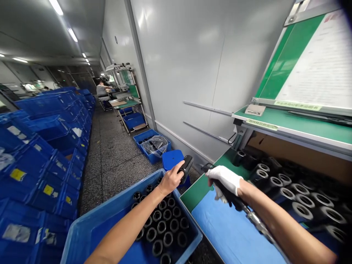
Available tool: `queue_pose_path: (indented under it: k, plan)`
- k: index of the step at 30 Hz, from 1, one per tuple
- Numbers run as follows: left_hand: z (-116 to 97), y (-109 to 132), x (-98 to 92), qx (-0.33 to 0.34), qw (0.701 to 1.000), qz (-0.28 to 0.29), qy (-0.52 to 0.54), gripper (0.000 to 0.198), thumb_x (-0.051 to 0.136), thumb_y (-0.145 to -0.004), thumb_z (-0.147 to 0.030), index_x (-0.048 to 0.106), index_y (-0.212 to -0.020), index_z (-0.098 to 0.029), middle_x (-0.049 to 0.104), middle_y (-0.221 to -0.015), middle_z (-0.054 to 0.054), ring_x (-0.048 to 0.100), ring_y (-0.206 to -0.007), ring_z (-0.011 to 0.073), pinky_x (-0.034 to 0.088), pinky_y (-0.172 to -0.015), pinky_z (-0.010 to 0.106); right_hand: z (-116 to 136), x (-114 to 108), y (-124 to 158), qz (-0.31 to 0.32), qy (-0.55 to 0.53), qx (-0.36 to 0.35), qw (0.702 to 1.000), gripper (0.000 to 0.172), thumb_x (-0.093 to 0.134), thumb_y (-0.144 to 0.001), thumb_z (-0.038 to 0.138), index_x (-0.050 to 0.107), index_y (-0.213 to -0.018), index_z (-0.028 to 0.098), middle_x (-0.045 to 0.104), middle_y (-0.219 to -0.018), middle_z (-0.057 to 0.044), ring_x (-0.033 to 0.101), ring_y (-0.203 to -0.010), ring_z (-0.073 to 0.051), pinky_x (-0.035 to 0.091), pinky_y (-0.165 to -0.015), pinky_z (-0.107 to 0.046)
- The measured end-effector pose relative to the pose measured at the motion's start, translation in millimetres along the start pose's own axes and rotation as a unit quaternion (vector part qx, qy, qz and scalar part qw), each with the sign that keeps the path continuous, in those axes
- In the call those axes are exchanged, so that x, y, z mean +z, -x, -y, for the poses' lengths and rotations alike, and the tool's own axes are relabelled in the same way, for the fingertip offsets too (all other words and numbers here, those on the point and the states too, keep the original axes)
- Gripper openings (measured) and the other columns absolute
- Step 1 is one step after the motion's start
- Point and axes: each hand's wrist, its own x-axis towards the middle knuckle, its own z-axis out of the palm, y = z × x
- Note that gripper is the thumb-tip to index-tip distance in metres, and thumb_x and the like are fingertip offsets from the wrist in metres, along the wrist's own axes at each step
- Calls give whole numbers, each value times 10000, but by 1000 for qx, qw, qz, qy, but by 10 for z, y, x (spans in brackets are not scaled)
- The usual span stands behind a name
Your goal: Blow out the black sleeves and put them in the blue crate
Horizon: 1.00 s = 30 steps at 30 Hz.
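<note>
Black sleeve (pixel 186 167) is being gripped by the left hand (pixel 171 179). Pistol-grip tool (pixel 228 196) is being clenched, nozzle leftward, by the gloved right hand (pixel 224 179).

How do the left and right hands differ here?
The left hand is bare; the right hand wears a white glove. The left holds a black part near a blue crate; the right grips a black tool over a green bench. Both hold something black.

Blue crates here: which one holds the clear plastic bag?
The crate on the floor against the wall; a crumpled clear bag lies in it, unlike the black cylinders in the nearest crate.
</note>
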Motion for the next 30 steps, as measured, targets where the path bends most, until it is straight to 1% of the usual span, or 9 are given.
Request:
queue_pose_path:
  k: [3,7,10,14,19,22,26,28,30]
  plan:
    - [25,-16,-11,-32,999,-33,18,423,418,-753,6,637,-1018,-240,453,-1486,48,491,-1338,230,472,-1108,380,14,154,43,19,5,12,1000,307,454,-809,326,544,-558,174,519,-337,-55,480,-272,-180,356,-287,-226]
    - [28,-103,36,-103,980,-168,39,477,470,-694,20,616,-1086,-207,492,-1417,87,479,-1335,231,426,-1144,388,4,427,154,12,10,36,999,324,438,-826,314,520,-539,187,462,-300,-33,420,-236,-162,322,-271,-223]
    - [13,-126,84,-146,961,-224,75,423,535,-706,-6,619,-1074,-198,520,-1361,95,517,-1279,237,424,-1129,378,-19,522,206,1,22,64,998,293,475,-802,287,510,-530,186,422,-288,-12,384,-220,-142,286,-264,-208]
    - [6,-78,173,-201,934,-258,145,393,625,-728,-86,620,-1105,-196,554,-1293,93,555,-1214,243,450,-1080,358,-55,503,219,-34,27,99,994,285,496,-820,340,514,-577,193,426,-304,1,389,-227,-139,283,-268,-206]
    - [14,-42,337,-275,877,-302,251,324,624,-737,-128,642,-1055,-183,628,-1122,58,635,-1038,197,525,-930,296,-113,396,232,-37,19,108,993,267,571,-790,358,533,-590,185,449,-315,-8,399,-235,-138,287,-276,-207]
    - [-26,-51,396,-289,861,-315,276,270,623,-743,-148,651,-1010,-180,654,-1048,34,649,-977,177,532,-896,275,-162,331,247,-26,9,106,994,247,534,-783,353,554,-605,182,470,-318,-25,418,-234,-163,280,-266,-220]
    - [-110,-62,437,-295,842,-330,309,281,662,-706,-143,663,-984,-178,663,-1061,31,653,-991,176,528,-918,276,-187,283,269,-61,0,67,996,276,465,-808,360,542,-611,184,480,-325,-25,436,-248,-156,305,-277,-208]
    - [-137,-70,476,-326,795,-345,378,267,668,-695,-133,657,-959,-173,685,-999,26,670,-954,175,548,-900,307,-177,301,285,-24,4,72,997,273,469,-805,354,549,-610,180,483,-326,-26,427,-244,-147,297,-277,-200]
    - [-148,-81,528,-376,703,-353,489,211,647,-725,-141,644,-934,-173,708,-936,28,693,-908,178,582,-856,351,-170,346,301,-22,4,85,996,265,473,-795,337,533,-587,186,464,-309,-21,400,-227,-145,277,-266,-204]
